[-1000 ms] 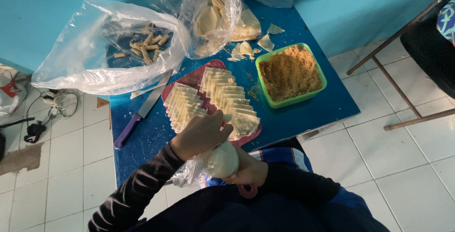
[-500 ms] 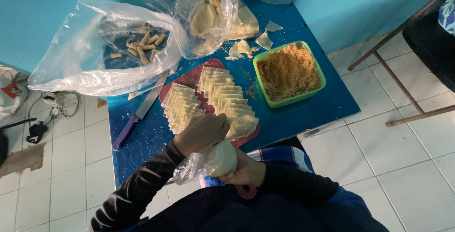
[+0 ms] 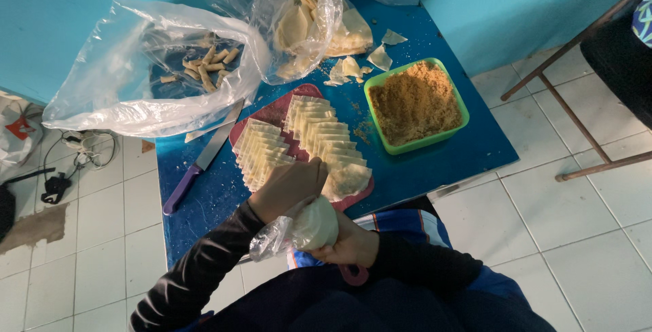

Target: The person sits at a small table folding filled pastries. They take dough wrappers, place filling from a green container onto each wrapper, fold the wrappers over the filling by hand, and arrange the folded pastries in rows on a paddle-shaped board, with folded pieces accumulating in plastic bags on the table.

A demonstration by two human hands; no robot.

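Since the earlier frames, little has shifted — both hands remain over the near end of the red board, the left hand a touch lower.

Far left: a large clear plastic bag [image 3: 146,74] lies open on the blue table [image 3: 468,142], with small rolled pastry sticks [image 3: 207,66] inside. Just below it, a knife with a purple handle [image 3: 198,166] rests diagonally on the table.

Centre: a red cutting board [image 3: 285,111] carries two overlapping rows of pale dough sheets [image 3: 299,142]. The left hand [image 3: 288,186] is curled, knuckles up, fingers closed around the upper end of a clear piping bag [image 3: 305,227] of pale filling, right at the near edge of the sheets. The right hand [image 3: 350,244] cups the bulging body of that bag from beneath, fingers wrapped around it — the bag sits between the two hands, just above the table's near edge.

Upper centre: a second plastic bag [image 3: 299,23] holds more pale dough pieces, with loose scraps [image 3: 377,53] beside it.

Right: a green square tub [image 3: 462,111] of brown crumbs stands on the table, near the board but apart from it.
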